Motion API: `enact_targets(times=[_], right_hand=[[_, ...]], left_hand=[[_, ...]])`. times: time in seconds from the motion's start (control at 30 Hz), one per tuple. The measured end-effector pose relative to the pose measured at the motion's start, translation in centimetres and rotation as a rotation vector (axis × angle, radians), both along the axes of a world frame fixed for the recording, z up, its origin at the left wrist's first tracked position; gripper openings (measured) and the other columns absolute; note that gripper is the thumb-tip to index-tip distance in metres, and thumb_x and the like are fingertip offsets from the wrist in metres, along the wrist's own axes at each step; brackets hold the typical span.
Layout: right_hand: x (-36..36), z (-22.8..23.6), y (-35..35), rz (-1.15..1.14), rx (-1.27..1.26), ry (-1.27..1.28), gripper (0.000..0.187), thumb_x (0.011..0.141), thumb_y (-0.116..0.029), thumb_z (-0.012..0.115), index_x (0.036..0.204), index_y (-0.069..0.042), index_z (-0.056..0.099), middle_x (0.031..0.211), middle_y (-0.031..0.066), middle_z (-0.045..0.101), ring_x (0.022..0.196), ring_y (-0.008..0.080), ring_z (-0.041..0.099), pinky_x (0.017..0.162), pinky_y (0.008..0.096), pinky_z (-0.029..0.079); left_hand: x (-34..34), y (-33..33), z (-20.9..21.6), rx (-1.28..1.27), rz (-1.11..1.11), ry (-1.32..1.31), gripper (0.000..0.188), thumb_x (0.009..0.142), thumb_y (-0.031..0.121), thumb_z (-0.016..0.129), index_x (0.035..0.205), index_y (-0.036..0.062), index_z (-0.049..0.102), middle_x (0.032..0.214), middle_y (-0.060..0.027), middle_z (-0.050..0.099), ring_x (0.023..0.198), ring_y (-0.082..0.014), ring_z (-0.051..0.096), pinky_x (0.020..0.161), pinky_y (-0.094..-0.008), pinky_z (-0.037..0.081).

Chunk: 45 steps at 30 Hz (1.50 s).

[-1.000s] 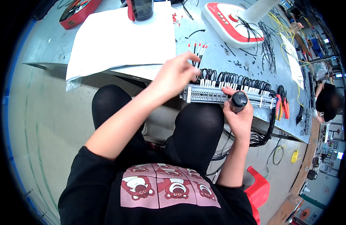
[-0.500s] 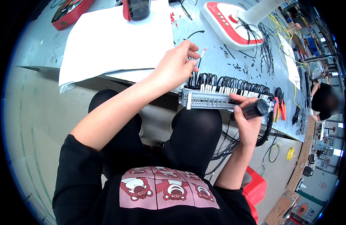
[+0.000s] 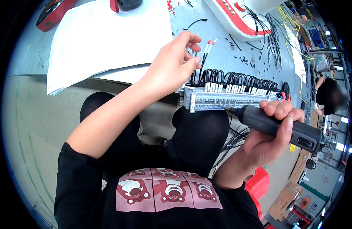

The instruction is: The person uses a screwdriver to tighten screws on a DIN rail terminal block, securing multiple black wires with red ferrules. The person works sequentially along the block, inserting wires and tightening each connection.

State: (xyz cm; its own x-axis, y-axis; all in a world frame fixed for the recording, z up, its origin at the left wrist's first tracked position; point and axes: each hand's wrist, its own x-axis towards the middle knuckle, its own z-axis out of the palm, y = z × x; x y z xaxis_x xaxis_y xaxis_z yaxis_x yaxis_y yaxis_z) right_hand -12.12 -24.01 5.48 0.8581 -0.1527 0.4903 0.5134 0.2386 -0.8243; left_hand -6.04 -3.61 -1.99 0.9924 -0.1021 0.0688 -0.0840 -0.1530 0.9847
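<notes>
My right hand (image 3: 273,133) is wrapped around a black electric screwdriver (image 3: 275,124). Its thin bit points left, with the tip at the front face of a grey terminal block strip (image 3: 233,102); contact with a screw is too small to tell. Looped black wires (image 3: 240,78) with white marker sleeves run along the strip's far side. My left hand (image 3: 174,63) is beyond the strip's left end, fingers half curled, with a gap between thumb and fingers. Right beside its fingertips stand loose black wires (image 3: 206,53) with white sleeves and red tips.
White paper sheets (image 3: 107,45) cover the table's left part. A red-and-white appliance base (image 3: 244,23) stands at the back, near black wire offcuts (image 3: 252,63). Red-handled pliers (image 3: 285,91) lie past the strip's right end. A red stool (image 3: 258,187) is at lower right; another person (image 3: 330,99) is far right.
The screwdriver has swung from pointing endwise to lying sideways, its bit now at the strip's face. My left hand has shifted slightly; its thumb and fingers are still apart.
</notes>
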Motion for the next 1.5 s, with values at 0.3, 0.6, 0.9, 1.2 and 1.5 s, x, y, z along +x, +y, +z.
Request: enact_targets(times=[0.3,0.6,0.9,1.2,1.5], right_hand=[[-0.5,-0.8,2.6,-0.035,-0.062,-0.090,0.030,0.090,-0.018,0.069,0.097,-0.009,0.041,0.079,0.0081,0.059,0.068,0.0213,0.063,0.075,0.0408,0.055],[-0.3,-1.9,3.2,-0.022,-0.073,-0.118,0.031,0.090,-0.016,0.070,0.097,-0.008,0.040,0.078,0.0099,0.060,0.068,0.0216,0.064,0.074,0.0397,0.056],[-0.7,-1.8,3.4,-0.030,-0.082,-0.144,0.031,0.090,-0.013,0.068,0.098,-0.008,0.039,0.081,0.0107,0.060,0.069,0.0217,0.063,0.074,0.0408,0.056],[-1.1,-1.8,3.4,-0.040,-0.064,-0.123,0.030,0.089,-0.011,0.068,0.097,-0.009,0.040,0.080,0.0097,0.059,0.068,0.0212,0.063,0.075,0.0405,0.055],[-1.7,0.1,1.7,0.043,0.044,0.003,0.029,0.089,-0.017,0.068,0.097,-0.010,0.041,0.081,0.0072,0.055,0.067,0.0188,0.058,0.070,0.0377,0.053]], left_hand=[[0.8,-0.1,-0.8,-0.105,-0.080,0.043,0.029,0.093,0.004,0.060,0.121,0.0007,0.053,0.097,-0.0047,0.062,0.076,-0.0072,0.063,0.068,-0.0226,0.049],[0.4,-0.4,-1.2,-0.052,-0.024,-0.050,0.012,0.090,0.004,0.064,0.101,0.0004,0.058,0.084,-0.0012,0.060,0.069,-0.0062,0.061,0.062,-0.0215,0.047],[-0.2,-0.6,-1.4,0.066,-0.007,-0.389,0.016,0.087,-0.001,0.064,0.101,0.0012,0.060,0.088,-0.0038,0.060,0.073,-0.0083,0.063,0.066,-0.0217,0.050],[-2.8,0.1,-0.8,-0.099,-0.170,-0.238,0.018,0.089,-0.006,0.051,0.103,0.0004,0.060,0.105,-0.0080,0.065,0.095,-0.0141,0.067,0.084,-0.0264,0.053],[-3.7,1.1,-0.4,0.060,-0.298,-0.377,0.033,0.080,-0.015,0.045,0.102,0.0000,0.064,0.107,-0.0113,0.066,0.097,-0.0242,0.067,0.087,-0.0321,0.052]])
